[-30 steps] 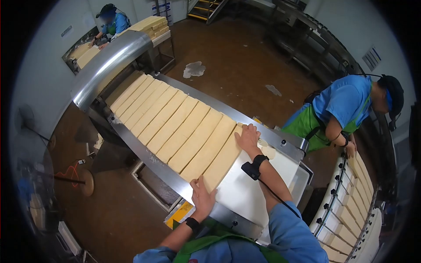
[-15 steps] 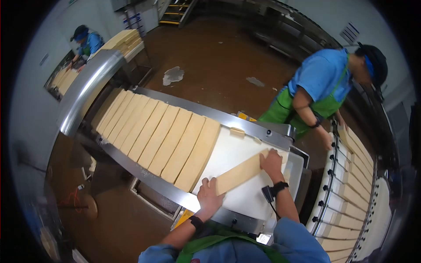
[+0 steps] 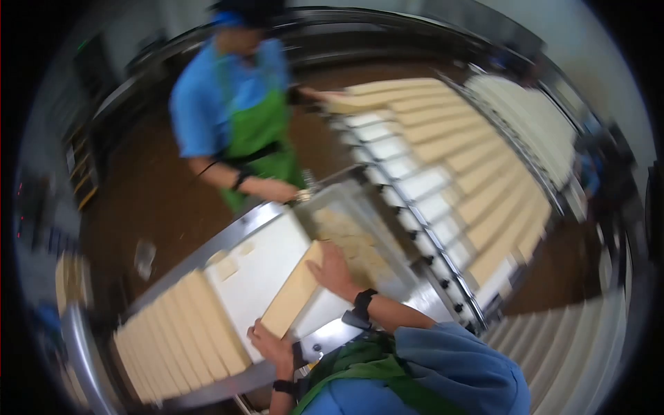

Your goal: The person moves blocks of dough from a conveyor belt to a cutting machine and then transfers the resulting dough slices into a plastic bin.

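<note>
A long pale-yellow dough strip point(image 3: 292, 296) is held at its two ends, slanting over the white belt point(image 3: 238, 294). My left hand point(image 3: 273, 344) grips the near lower end, with its fingers curled round the edge. At the far upper end, my right hand point(image 3: 333, 271) has its fingers closed on the strip. To the left, a row of similar dough strips point(image 3: 181, 332) lies side by side on the belt. Small dough scraps point(image 3: 223, 265) sit by the belt's far edge. Just beyond my right hand is a clear bin point(image 3: 391, 273) with flat dough pieces in it.
A co-worker in a green apron point(image 3: 259, 124) stands across the belt, one hand near the bin and the other at the dough on the right. There a wide conveyor point(image 3: 443, 238) carries staggered rows of dough strips. A curved metal cover point(image 3: 83, 360) spans the left end.
My view has swung to the right. The strip between my hands has come nearer the bin and tilts more steeply. The co-worker now reaches toward the bin and the far conveyor.
</note>
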A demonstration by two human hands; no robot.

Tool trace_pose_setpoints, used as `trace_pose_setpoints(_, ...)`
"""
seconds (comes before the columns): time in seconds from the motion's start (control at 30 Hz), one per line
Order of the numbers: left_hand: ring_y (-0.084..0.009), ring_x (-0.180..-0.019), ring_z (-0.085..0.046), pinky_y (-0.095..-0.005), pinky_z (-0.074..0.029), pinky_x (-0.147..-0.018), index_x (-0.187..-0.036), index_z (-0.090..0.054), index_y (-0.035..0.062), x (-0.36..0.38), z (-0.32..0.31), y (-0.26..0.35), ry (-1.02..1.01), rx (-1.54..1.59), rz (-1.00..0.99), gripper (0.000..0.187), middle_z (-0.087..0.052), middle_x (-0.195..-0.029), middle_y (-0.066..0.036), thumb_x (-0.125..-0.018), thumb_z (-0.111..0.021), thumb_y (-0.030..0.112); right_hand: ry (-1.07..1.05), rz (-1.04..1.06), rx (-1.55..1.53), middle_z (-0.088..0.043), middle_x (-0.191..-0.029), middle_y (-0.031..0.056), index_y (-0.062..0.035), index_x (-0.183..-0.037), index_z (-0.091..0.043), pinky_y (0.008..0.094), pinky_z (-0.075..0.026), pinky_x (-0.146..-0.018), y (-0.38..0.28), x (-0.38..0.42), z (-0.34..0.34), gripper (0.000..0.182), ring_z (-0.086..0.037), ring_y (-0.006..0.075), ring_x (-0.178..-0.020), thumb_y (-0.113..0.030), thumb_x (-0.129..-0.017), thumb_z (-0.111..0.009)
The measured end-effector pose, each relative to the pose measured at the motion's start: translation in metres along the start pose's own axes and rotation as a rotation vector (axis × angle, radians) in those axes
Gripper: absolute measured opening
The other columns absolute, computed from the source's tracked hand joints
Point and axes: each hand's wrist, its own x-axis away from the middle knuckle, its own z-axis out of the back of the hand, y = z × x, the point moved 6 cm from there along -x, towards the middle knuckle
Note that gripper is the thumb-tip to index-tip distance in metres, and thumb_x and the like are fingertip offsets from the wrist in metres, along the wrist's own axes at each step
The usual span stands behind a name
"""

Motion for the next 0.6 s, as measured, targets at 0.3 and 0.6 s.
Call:
trace_pose_setpoints(0.3, -0.0455, -0.130, -0.046, -0.0499, -0.044, -0.106, -0.144, -0.050, 0.0108, 0.075, -0.059, 0.246, -0.253, 0.160, -0.709, 0.075, -0.043, -0.143, -0.023, -0.074, -0.074, -0.002, 0.685, -0.359, 0.110, -0.060, -0.117, 0.0258, 0.0039, -0.130, -0.055, 0.0496, -0.048, -0.096, 0.146, 0.091, 0.304, 0.050, -0.058, 0.0449, -0.109, -0.024, -0.092, -0.072)
trace_pose_setpoints(0.6, -0.0475, -0.118, -0.049, -0.0486, -0.044, -0.103, -0.147, -0.040, 0.0058, 0.259, -0.103, 0.389, -1.016, 0.219, -1.013, 0.084, -0.041, -0.130, -0.028, -0.077, -0.084, 0.010, 0.836, -0.661, 0.237, -0.066, -0.116, 0.0228, 0.0025, -0.123, -0.062, 0.0459, -0.050, -0.095, 0.305, 0.240, 0.488, 0.033, -0.063, 0.0407, -0.111, -0.022, -0.101, -0.061)
